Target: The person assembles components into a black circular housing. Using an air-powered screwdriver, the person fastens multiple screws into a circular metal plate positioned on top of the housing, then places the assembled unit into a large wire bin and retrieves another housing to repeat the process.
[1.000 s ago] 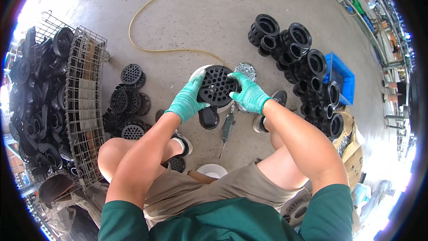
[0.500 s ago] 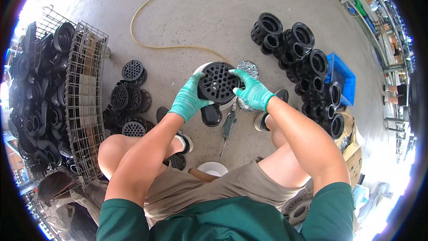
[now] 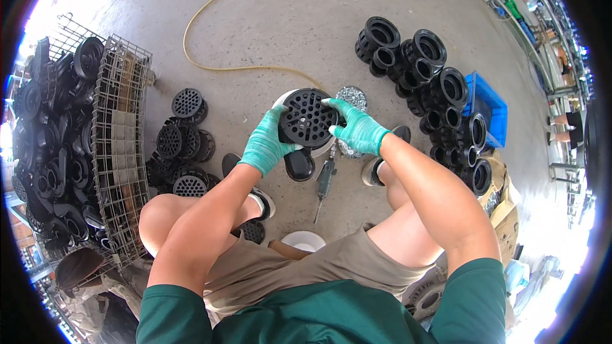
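Both gloved hands meet in front of the knees on a black round disc full of holes [image 3: 308, 118], its flat face turned up toward the camera: the left hand [image 3: 264, 146] is closed around its left rim from below, and the right hand [image 3: 358, 130] pinches the right rim with fingertips (so neither is nearer). Just beneath lie a hand tool [image 3: 325, 177] on the floor [image 3: 287, 19], and farther right a row of black pipe fittings [image 3: 440, 99].

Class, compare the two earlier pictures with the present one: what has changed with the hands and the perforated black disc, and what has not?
Hardly anything moved. Both gloved hands, left hand and right hand, keep their grip on the perforated black disc; nothing was let go. The stacked black parts, wire basket and yellow hose stayed put.
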### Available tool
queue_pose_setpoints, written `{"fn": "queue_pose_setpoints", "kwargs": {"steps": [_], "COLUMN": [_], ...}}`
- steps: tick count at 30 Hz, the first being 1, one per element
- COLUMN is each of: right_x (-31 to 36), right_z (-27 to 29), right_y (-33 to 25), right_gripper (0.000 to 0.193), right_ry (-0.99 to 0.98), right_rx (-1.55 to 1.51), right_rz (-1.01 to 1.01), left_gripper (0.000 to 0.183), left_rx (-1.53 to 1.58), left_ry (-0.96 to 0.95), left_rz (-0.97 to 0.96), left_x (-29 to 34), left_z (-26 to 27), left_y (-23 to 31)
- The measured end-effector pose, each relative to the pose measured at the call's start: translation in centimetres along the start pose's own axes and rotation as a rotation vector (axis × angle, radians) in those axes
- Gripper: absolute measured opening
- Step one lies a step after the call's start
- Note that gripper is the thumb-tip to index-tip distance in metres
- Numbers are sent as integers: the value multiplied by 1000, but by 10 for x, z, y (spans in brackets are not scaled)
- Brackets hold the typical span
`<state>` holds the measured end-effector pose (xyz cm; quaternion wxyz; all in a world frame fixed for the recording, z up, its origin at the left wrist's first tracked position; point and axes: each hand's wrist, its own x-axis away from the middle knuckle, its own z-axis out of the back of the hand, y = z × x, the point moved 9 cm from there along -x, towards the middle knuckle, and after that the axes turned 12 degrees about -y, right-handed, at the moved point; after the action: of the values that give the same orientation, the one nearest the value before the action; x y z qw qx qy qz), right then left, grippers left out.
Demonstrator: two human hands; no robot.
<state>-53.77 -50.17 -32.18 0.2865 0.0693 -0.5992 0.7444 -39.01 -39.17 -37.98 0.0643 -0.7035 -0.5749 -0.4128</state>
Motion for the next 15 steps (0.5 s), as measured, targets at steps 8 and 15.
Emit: {"fn": "queue_pose_setpoints", "kwargs": {"steps": [8,15], "right_x": [-2,-2], "right_z": [1,9], "right_y": [0,28], "right_gripper": [67,66], "right_ry": [-34,120], "right_rx": [-42,-64], "right_rz": [-20,-95], "left_gripper": [41,41], "left_rx": [-65,-105], "left_ry": [-4,-9], "left_rz": [18,-94], "left_x": [4,5], "left_z": [0,1], "left_y": [0,3]}}
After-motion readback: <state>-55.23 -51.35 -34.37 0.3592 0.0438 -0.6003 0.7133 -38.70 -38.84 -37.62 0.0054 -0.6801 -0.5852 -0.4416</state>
